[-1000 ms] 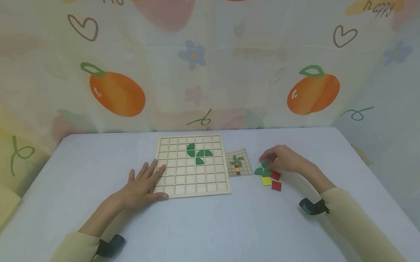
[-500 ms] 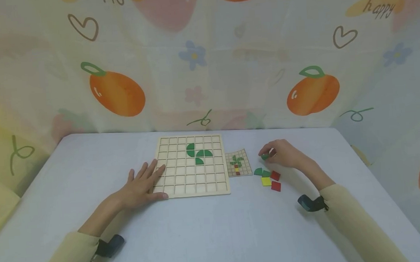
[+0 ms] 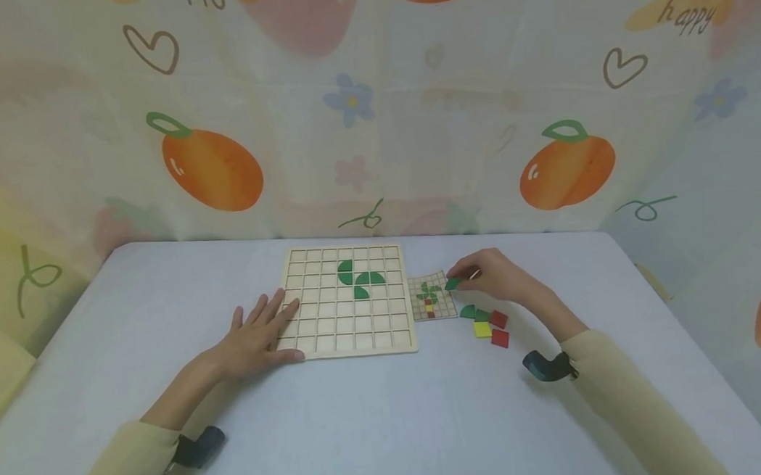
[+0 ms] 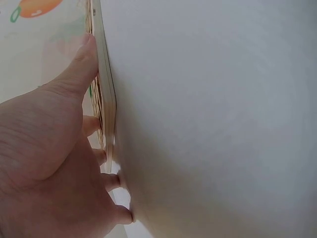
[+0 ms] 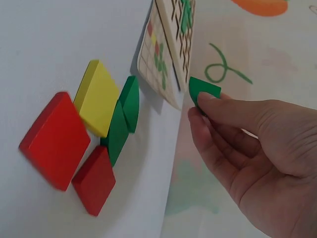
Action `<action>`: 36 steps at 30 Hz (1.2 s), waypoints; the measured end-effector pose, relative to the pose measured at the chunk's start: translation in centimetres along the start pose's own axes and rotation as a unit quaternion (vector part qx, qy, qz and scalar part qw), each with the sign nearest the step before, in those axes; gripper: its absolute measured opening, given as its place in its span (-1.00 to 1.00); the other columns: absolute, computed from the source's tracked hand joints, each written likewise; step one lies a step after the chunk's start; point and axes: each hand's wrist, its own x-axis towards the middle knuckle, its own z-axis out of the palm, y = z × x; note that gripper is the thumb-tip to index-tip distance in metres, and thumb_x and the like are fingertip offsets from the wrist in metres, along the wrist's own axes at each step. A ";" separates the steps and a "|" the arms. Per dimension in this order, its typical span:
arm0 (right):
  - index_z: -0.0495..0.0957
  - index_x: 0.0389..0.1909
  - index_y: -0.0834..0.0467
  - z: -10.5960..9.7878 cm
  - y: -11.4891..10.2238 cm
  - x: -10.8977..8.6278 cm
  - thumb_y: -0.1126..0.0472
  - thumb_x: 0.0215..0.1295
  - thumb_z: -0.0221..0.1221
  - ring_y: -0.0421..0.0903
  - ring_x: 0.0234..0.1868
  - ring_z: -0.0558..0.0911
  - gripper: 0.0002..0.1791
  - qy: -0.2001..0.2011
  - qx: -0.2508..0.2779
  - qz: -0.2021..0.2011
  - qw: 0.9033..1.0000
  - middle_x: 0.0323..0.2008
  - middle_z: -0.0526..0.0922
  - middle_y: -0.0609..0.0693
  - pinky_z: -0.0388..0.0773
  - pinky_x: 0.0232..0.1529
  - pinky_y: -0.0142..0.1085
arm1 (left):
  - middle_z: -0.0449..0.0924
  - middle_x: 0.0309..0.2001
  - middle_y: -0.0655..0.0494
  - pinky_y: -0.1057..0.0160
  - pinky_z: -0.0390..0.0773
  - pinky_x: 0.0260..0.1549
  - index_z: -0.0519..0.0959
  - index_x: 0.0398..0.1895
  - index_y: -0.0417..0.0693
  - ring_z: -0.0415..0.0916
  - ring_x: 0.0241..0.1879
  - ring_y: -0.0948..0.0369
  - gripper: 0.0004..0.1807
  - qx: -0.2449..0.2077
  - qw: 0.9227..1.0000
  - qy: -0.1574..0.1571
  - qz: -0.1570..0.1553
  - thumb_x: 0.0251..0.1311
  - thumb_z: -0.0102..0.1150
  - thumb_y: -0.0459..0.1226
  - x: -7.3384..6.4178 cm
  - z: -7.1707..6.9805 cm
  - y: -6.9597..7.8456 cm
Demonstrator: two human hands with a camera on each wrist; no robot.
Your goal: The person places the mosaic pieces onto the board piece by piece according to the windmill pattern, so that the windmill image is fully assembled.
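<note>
My right hand [image 3: 494, 274] pinches a green quarter-circle tile [image 5: 205, 88] between thumb and fingers, raised over the right edge of a pattern card [image 3: 437, 305]. The left hand [image 3: 249, 340] lies with spread, straight fingers on the left edge of a wooden grid board [image 3: 347, 327]; in the left wrist view its thumb runs along the board's near side. Several green quarter-circle tiles [image 3: 345, 272] sit in cells in the board's upper middle. The card, right beside the board, carries a printed grid with green, red and yellow shapes.
To the right of the card lies a loose group: green quarter-circle tiles [image 3: 467, 311], a yellow square tile [image 3: 482, 329] and two red square tiles [image 3: 500, 338]. The table [image 3: 366, 427] has a white cover, and a fruit-patterned cloth [image 3: 413, 134] hangs behind it.
My right hand has lifted a green quarter-circle tile from the loose group and carried it left, to the card's edge. The left hand and the board have stayed put.
</note>
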 end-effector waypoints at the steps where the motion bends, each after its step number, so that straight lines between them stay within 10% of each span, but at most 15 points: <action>1: 0.68 -0.04 0.26 0.1 -0.2 0.1 0.41 0.23 0.28 -0.01 -0.14 0.64 -0.73 -0.002 0.001 0.001 1.000 -0.09 0.72 0.08 0.62 -0.04 -0.17 | -0.27 0.54 -0.32 -0.46 -0.46 0.24 0.01 0.54 -0.16 -0.38 0.47 -0.34 0.05 0.000 1.000 0.000 -0.001 0.17 0.21 0.20 0.0 0.0 0.0; 36: 0.71 -0.10 0.21 4.9 -4.4 4.2 0.33 0.26 0.29 -0.15 -0.23 0.64 -0.80 -0.031 0.044 -0.063 0.997 -0.13 0.73 0.00 0.58 -0.17 -0.32 | -0.29 0.54 -0.29 -0.45 -0.46 0.25 -0.01 0.55 -0.15 -0.40 0.48 -0.32 0.05 -0.001 1.000 -0.004 -0.003 0.18 0.19 0.21 0.1 0.0 -0.1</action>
